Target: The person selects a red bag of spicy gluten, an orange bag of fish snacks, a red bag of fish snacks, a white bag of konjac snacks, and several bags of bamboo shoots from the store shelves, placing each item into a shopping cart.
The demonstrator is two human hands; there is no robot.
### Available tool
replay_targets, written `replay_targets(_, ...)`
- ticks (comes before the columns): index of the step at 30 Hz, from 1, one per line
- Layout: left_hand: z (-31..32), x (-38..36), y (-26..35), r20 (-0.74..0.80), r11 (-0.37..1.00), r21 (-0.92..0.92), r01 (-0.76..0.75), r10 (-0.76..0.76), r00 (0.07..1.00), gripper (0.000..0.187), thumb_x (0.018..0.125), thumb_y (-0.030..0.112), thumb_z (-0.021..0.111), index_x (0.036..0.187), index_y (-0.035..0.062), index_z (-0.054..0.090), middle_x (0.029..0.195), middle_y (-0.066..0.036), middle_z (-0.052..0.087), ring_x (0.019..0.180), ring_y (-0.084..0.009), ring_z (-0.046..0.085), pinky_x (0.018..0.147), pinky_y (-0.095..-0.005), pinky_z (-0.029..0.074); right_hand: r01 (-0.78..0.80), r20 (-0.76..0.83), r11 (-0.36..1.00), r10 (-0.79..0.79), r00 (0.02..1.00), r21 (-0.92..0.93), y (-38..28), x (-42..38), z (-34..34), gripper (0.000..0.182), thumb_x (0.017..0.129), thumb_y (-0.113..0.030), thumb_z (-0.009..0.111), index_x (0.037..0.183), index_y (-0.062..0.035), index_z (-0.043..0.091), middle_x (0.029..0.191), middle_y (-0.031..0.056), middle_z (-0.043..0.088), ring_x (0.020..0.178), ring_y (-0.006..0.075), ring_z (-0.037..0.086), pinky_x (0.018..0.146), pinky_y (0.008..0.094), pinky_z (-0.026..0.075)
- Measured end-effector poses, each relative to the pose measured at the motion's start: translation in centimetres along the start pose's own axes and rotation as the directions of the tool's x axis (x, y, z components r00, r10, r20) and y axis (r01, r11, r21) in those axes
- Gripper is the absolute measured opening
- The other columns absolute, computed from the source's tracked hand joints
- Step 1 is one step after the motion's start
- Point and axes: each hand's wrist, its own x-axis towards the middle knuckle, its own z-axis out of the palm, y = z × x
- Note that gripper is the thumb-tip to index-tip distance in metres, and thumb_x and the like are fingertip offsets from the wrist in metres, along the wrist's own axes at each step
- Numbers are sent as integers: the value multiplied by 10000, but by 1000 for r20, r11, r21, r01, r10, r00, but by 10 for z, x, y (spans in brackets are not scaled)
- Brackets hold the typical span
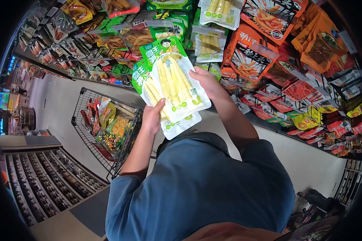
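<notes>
Two green-topped clear packets of pale yellow bamboo shoots are held in front of my body, one overlapping the other. The front packet (pixel 175 82) covers most of the rear packet (pixel 149 89), whose left side and bottom edge stick out. My left hand (pixel 152 116) grips the lower left edges, its thumb on the front. At the upper right edge of the front packet, my right hand (pixel 207 82) pinches it with the thumb on top. The fingers behind the packets are hidden. Similar packets (pixel 209 46) hang on the rack just beyond.
A wire shopping cart (pixel 93 138) with several snack bags stands to my left on the pale floor. Orange snack packets (pixel 251 56) hang at the right of the rack. Behind the cart, at lower left, is a slotted display shelf (pixel 48 180).
</notes>
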Motion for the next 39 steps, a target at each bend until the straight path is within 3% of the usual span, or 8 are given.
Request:
replay_targets(10,-2,-3,30,-47,999,-8,-52,51,998,417,966,137,523,1331,-35,416,1280,-178,545,1113,-275,587,930,-401,498,29,21,984,-26,999,-174,-15,7,-14,271,967,-156,480,1189,-10,534,1141,85,618,1028,155,606,898,306,473)
replay_targets(15,-5,-4,41,-33,996,-12,-83,82,996,401,952,154,559,1293,-32,459,1228,-171,582,1065,-269,615,897,-399,520,-96,156,976,66,986,194,-17,6,-42,387,996,-152,399,1352,0,405,1267,152,559,1123,247,593,974,396,474)
replay_targets(19,-12,-1,42,-31,993,8,-119,119,992,397,943,160,578,1278,-27,475,1212,-163,593,1053,-265,621,889,-392,525,-134,266,947,54,963,292,-20,0,-50,387,1010,-146,344,1365,5,384,1302,183,526,1130,287,589,973,416,478)
replay_targets(22,-14,0,41,-36,992,19,-127,128,991,403,943,171,581,1279,-25,474,1206,-159,596,1046,-263,624,884,-388,527,-111,212,953,51,976,283,-21,-9,-40,388,1006,-157,360,1354,9,395,1282,177,545,1127,284,591,971,411,480)
replay_targets(25,-14,-2,38,-46,996,-7,-87,87,995,413,947,183,576,1288,-23,465,1212,-157,591,1056,-261,617,888,-392,523,-77,76,991,69,995,110,-15,-9,-31,374,989,-145,403,1325,17,435,1250,154,575,1128,255,592,963,387,481)
replay_targets(28,-18,-2,24,-37,998,-48,-51,50,998,427,949,185,572,1303,-20,453,1229,-152,580,1079,-258,602,908,-393,508,-34,168,998,25,986,49,17,1,-26,318,962,-114,470,1251,14,501,1168,120,615,1066,207,611,919,355,492)
replay_targets(34,-18,-4,-7,-14,1000,2,7,-7,1000,448,920,138,605,1315,-14,458,1253,-141,573,1101,-247,586,942,-368,476,-64,46,990,70,996,-130,58,-1,11,185,941,-89,527,1107,-10,548,1061,85,629,938,160,624,855,313,495)
replay_targets(39,-26,-2,-16,-24,997,-59,58,-60,998,429,915,111,597,1303,-20,468,1248,-157,579,1105,-263,586,939,-381,480,64,-58,955,-85,995,-289,76,8,-4,211,939,-125,556,1104,5,581,995,67,652,883,118,619,798,270,485)
